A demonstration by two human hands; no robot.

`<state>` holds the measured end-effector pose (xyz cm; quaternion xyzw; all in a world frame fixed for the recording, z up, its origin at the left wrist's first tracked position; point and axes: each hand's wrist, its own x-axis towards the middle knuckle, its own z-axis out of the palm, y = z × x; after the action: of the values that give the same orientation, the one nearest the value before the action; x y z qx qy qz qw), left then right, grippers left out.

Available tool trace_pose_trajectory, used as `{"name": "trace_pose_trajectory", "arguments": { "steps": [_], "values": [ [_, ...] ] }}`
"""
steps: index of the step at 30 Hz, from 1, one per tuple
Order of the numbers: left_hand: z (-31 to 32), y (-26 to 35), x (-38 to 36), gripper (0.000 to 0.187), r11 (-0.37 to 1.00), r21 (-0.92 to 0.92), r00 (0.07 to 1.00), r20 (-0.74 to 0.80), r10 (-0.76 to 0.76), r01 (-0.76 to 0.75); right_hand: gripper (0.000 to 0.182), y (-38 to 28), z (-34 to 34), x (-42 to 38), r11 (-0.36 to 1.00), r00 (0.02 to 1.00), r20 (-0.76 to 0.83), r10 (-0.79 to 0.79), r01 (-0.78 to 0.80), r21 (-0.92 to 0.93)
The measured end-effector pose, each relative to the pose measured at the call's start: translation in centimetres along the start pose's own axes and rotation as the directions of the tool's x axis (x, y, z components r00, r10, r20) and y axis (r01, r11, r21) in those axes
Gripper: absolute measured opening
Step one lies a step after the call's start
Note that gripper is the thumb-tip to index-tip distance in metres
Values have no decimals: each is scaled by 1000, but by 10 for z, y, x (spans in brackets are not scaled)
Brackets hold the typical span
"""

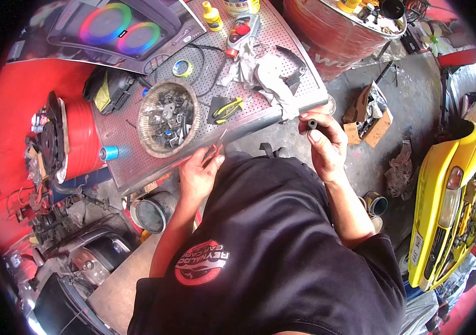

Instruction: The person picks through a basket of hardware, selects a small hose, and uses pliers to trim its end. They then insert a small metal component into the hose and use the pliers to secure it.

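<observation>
My right hand (324, 144) is raised just off the right corner of the perforated metal table (116, 129) and pinches a small dark tube-shaped part (312, 123) between thumb and fingers. Down at the table's near edge, my left hand (199, 173) holds a thin red-handled tool (217, 144) whose tip points up over the table. A round wicker basket (169, 117) filled with several dark metal parts sits on the table just above my left hand.
Yellow-handled pliers (226, 108), a crumpled white rag (268, 75), a tape roll (182, 68) and a yellow bottle (212, 15) lie on the table. A red drum (327, 33) stands behind, a yellow car body part (455, 184) at right, a red bucket (79, 139) at left.
</observation>
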<state>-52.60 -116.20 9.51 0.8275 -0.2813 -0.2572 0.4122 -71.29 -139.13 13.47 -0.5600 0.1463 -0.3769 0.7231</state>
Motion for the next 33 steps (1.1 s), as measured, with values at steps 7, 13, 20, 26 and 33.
{"name": "trace_pose_trajectory", "arguments": {
  "steps": [7, 13, 20, 26, 33],
  "values": [
    [1, -5, 1, 24, 1000, -5, 999, -13, 29, -29, 27, 9, -1, 1, 996, 996, -34, -82, 81, -27],
    [-1, 6, 2, 27, 996, 41, 997, -2, -78, 78, 28, 10, 3, 2, 993, 994, -41, -106, 104, -49],
    [0, -3, 3, 24, 997, 66, 1000, -11, 29, -28, 27, 13, 1, 2, 990, 993, -23, -114, 112, -82],
    [0, -3, 3, 25, 998, 45, 999, -12, 33, -32, 27, 14, 1, 3, 990, 995, -18, -98, 96, -99],
    [-1, -4, 3, 25, 996, 84, 999, -11, 39, -38, 27, 14, 1, 4, 988, 996, -5, -86, 85, -128]
  ]
}}
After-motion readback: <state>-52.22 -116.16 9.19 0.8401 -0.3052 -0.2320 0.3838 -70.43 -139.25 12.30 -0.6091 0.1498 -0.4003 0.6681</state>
